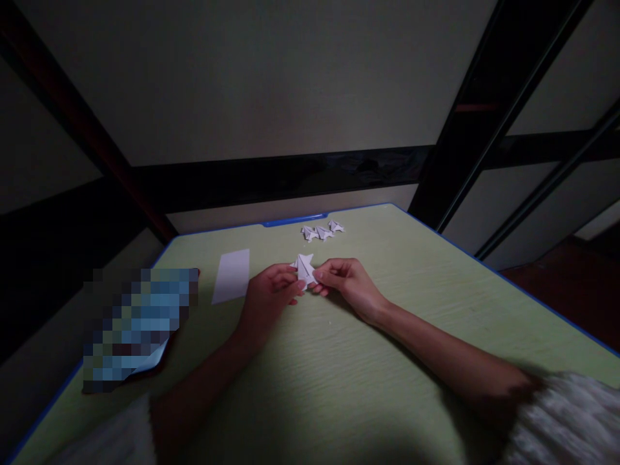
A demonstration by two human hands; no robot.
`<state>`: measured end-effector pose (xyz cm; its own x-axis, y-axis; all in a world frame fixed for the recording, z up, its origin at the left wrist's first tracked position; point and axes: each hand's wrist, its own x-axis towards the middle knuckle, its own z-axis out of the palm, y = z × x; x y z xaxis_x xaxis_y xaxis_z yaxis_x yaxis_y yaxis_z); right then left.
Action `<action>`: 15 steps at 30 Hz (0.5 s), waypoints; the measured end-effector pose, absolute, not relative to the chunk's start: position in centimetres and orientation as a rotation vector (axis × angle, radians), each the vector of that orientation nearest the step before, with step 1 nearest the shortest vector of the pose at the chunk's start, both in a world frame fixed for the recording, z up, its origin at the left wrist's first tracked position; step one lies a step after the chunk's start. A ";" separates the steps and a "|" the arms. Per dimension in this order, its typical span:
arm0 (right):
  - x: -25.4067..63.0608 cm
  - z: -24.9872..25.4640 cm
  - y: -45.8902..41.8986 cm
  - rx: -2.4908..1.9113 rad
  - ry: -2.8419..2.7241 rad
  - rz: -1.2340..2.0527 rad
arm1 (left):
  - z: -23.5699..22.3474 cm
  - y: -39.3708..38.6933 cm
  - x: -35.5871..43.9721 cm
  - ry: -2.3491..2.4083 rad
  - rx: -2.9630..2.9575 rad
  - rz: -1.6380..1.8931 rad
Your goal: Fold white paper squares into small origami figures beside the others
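Note:
A small folded white paper figure [305,268], pointed at its corners, is held up between both hands over the table. My left hand [271,294] pinches its lower left edge between thumb and fingers. On the other side, my right hand [345,281] grips the lower right edge the same way. Behind it on the table sit three similar folded paper figures [323,232] in a short row. A flat sheet of white paper [232,276] lies just left of my left hand.
The pale green table [387,400] has a blue rim and a blue strip [295,220] at its far edge. A blurred-out device with a dark edge [145,329] lies at the left. Cabinet panels [290,84] stand close behind the table.

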<state>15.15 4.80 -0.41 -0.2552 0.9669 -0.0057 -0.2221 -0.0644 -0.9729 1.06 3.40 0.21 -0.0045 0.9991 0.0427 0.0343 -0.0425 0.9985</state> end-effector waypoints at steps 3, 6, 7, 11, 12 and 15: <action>15.1 -0.5 4.8 -0.957 -1.233 1.482 | 0.0 3.5 1.0 1.273 1.272 1.265; 15.1 -0.5 4.8 -0.981 -1.292 1.443 | 0.0 3.5 0.9 1.302 1.269 1.273; 15.1 -0.5 4.8 -0.988 -1.310 1.432 | 0.0 3.5 0.9 1.305 1.273 1.267; 15.1 -0.4 4.8 -1.016 -1.398 1.387 | -0.1 3.5 0.8 1.321 1.353 1.202; 15.1 -0.4 4.8 -1.024 -1.423 1.374 | -0.2 3.5 0.8 1.331 1.380 1.184; 15.1 -0.3 4.7 -1.061 -1.501 1.325 | -0.2 3.5 0.7 1.370 1.476 1.157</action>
